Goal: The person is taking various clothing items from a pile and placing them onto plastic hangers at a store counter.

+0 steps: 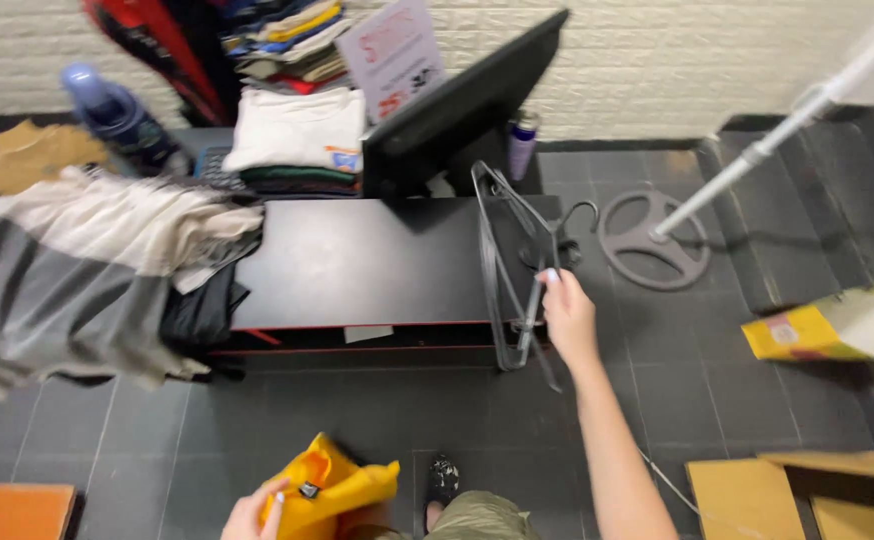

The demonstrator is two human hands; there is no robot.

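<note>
At frame bottom, left hand point(249, 515) half cut off, gripping yellow garment point(332, 490)

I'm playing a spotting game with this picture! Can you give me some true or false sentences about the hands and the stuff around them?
1. The right hand grips black hangers at the desk's edge. True.
2. The left hand holds a blue garment. False: it holds a yellow garment.
3. Folded clothes sit stacked behind the black desk. True.
4. The monitor lies flat on the floor. False: it stands on the desk.
5. A striped garment is draped left of the desk. True.
</note>
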